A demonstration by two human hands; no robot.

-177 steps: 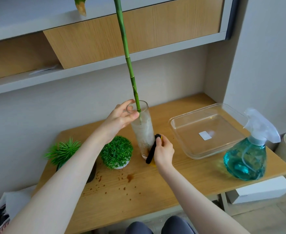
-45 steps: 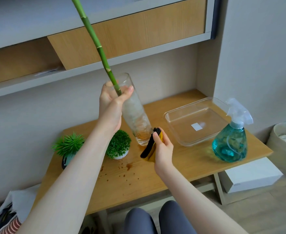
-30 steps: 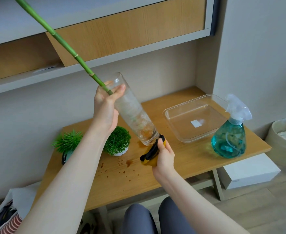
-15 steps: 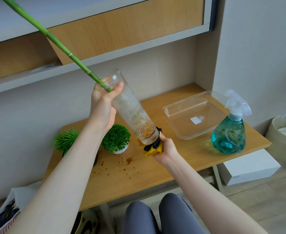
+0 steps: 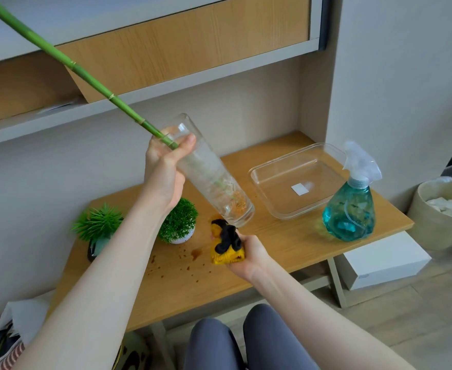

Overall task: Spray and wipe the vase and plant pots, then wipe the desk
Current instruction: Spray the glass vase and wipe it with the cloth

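Note:
My left hand (image 5: 165,169) grips the tall glass vase (image 5: 214,177) near its rim and holds it tilted above the wooden desk (image 5: 286,244), base down to the right. A long green bamboo stalk (image 5: 67,62) sticks out of the vase toward the upper left. My right hand (image 5: 249,253) clutches a bunched yellow and black cloth (image 5: 226,244) just below the vase's base. Two small plant pots stand at the desk's left: a round green bush in a white pot (image 5: 179,222) and a spiky green plant in a dark pot (image 5: 98,228). A teal spray bottle (image 5: 351,204) stands at the right.
A clear plastic tray (image 5: 262,188) lies at the back right of the desk. Brown spots (image 5: 182,260) speckle the desk front. A shelf and cabinet (image 5: 166,49) hang overhead. A waste bin (image 5: 443,209) and a white box (image 5: 385,260) sit on the floor to the right.
The vase has been lifted off the desk and tilted further, stalk swinging left. My right hand has drawn the cloth down from the vase's base.

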